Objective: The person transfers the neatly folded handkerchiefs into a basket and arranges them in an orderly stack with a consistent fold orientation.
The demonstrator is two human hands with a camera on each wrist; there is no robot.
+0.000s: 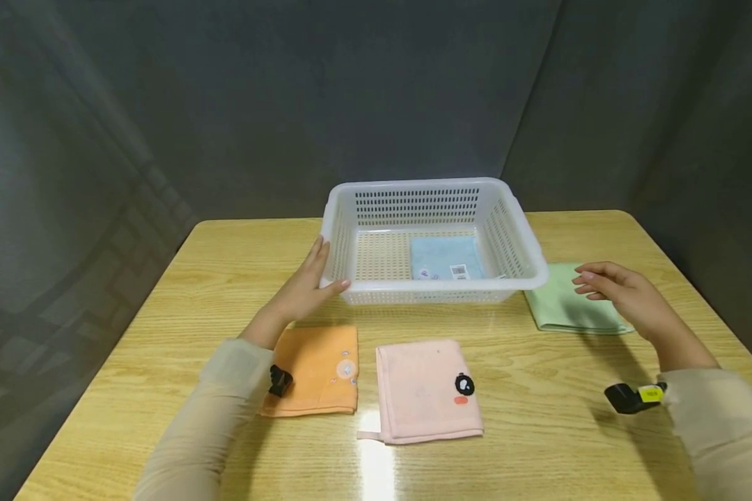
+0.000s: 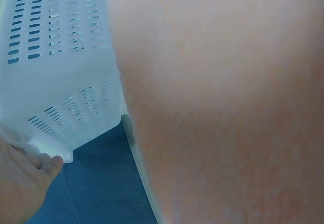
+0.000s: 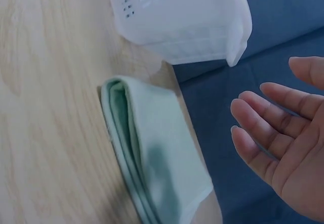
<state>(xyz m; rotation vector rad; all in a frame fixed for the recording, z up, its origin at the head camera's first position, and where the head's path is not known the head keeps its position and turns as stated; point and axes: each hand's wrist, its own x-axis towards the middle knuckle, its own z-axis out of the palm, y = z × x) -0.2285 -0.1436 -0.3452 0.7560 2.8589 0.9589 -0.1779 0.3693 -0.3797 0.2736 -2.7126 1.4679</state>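
My left hand [image 1: 301,287] rests against the left front corner of a white plastic basket [image 1: 439,285], its fingers straight along the side and the thumb at the front rim. The left wrist view shows the hand [image 2: 25,181] at the basket's rim, with the forearm covering much of that view. Over a folded green towel [image 1: 567,306] hovers my right hand [image 1: 629,296], holding nothing. Its fingers are loosely bent and apart in the right wrist view, beside the green towel [image 3: 162,153]. Inside the basket, toward its right, lies a folded light blue towel [image 1: 441,256] with a label.
A folded orange towel [image 1: 319,369] lies under my left forearm. Right of it is a folded pink towel [image 1: 423,393] with a hanging loop. The wooden table [image 1: 526,445] ends at a dark curtain [image 1: 351,104] behind the basket.
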